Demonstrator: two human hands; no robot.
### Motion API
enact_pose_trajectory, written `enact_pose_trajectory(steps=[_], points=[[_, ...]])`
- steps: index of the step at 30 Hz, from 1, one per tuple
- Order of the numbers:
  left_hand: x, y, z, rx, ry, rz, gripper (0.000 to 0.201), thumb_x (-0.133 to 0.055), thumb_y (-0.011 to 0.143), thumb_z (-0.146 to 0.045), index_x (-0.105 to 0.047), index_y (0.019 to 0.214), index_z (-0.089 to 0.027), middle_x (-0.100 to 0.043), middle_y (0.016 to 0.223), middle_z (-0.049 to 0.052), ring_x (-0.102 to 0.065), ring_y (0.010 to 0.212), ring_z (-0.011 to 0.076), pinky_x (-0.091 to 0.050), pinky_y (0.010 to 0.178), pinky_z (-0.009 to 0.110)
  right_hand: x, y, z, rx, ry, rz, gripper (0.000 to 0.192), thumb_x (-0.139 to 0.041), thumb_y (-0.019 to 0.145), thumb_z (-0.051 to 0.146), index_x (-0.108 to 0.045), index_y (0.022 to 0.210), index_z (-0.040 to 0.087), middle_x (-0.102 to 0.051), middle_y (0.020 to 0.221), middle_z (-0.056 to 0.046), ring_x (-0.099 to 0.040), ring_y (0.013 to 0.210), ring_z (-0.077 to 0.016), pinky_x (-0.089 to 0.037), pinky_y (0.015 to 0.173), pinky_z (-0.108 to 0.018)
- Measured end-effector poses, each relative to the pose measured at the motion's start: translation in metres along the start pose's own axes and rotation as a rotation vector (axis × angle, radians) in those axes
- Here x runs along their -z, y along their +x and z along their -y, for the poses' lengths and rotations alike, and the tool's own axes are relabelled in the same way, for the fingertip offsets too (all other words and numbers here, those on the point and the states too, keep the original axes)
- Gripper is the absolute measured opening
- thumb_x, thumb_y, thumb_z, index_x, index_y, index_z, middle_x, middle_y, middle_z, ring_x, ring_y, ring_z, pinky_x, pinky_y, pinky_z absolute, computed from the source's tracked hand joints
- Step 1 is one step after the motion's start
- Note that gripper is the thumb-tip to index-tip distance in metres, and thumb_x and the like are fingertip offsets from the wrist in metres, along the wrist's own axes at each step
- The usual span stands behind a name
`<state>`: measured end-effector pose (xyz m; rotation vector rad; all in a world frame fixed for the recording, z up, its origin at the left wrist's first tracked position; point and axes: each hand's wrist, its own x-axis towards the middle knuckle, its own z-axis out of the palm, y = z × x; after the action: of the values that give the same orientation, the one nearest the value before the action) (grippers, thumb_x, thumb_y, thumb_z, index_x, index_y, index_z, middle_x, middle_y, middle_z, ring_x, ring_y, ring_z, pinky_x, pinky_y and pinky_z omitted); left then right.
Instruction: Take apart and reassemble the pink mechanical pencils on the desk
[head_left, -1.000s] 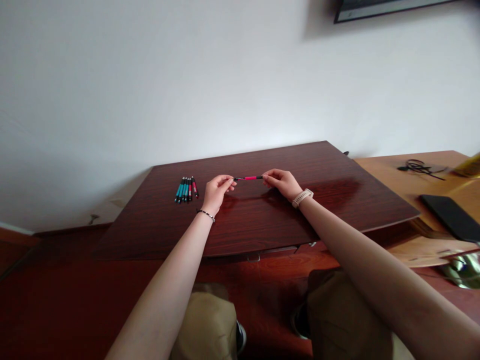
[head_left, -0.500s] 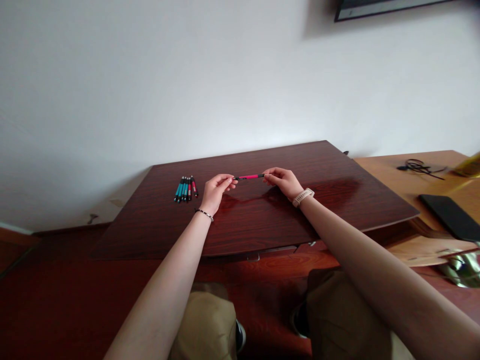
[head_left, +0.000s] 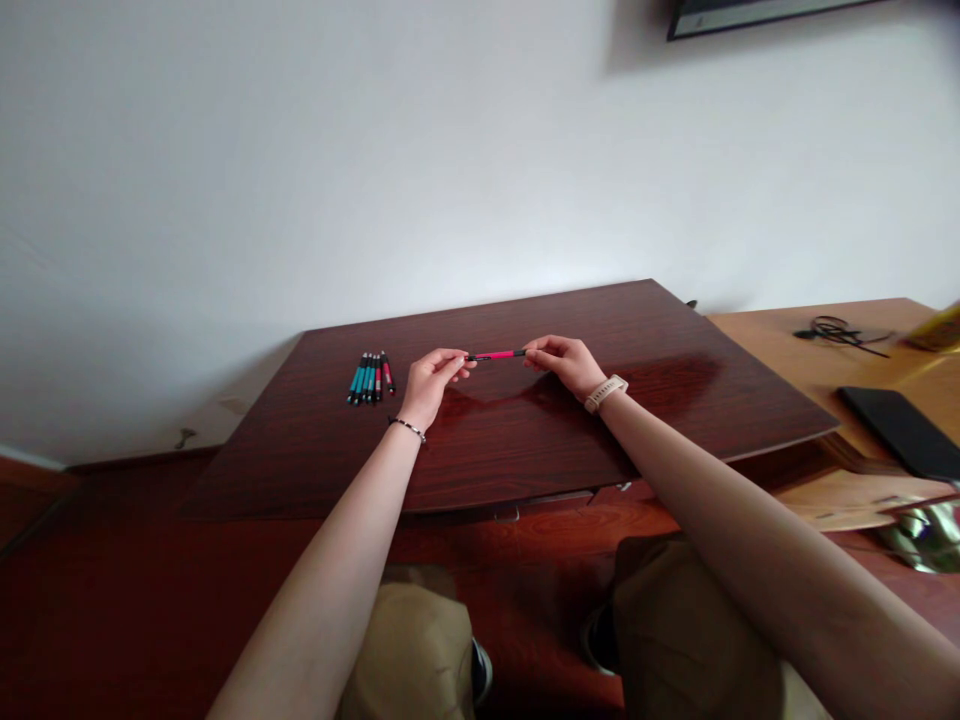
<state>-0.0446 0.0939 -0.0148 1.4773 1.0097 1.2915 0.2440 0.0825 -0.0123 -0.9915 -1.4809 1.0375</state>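
Observation:
Between my hands a pink pen with black ends is held level above the dark table. My left hand, with a thin bracelet at its wrist, pinches the pen's left end. At the other end, the fingertips of my right hand are closed on the black tip; a pale watch strap circles that wrist. Left of my left hand lies a row of several pens, side by side on the tabletop, teal ones to the left and pink ones to the right.
A lighter wooden desk adjoins on the right, bearing a coiled black cable, a flat black device and something yellow at the edge. Behind the table rises a white wall, with part of a dark-framed screen high up.
Almost nothing differs. The pen and the fingers of my right hand have shifted very slightly to the left; the row of pens lies as before.

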Motion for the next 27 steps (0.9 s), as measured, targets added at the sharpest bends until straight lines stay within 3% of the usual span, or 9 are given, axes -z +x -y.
enact_pose_trajectory(steps=[21, 27], points=[[-0.0004, -0.0004, -0.001, -0.001, 0.014, -0.007, 0.036, -0.081, 0.088, -0.049, -0.078, 0.106, -0.018, -0.084, 0.102, 0.014, -0.074, 0.083, 0.0193, -0.052, 0.074, 0.031, -0.001, -0.0006, 0.0006, 0.004, 0.022, 0.009, 0.048, -0.085, 0.078, 0.063, -0.076, 0.096, 0.02, -0.079, 0.09, -0.009, -0.069, 0.084, -0.0219, -0.057, 0.082, -0.038], [-0.0003, -0.0013, -0.0021, -0.011, 0.013, -0.01, 0.038, -0.08, 0.089, -0.05, -0.078, 0.108, -0.017, -0.084, 0.105, 0.013, -0.073, 0.083, 0.0181, -0.052, 0.074, 0.03, 0.0015, 0.0023, -0.008, -0.024, 0.13, -0.069, 0.05, -0.09, 0.074, 0.061, -0.078, 0.1, 0.02, -0.079, 0.089, -0.006, -0.069, 0.082, -0.0201, -0.055, 0.078, -0.034]])
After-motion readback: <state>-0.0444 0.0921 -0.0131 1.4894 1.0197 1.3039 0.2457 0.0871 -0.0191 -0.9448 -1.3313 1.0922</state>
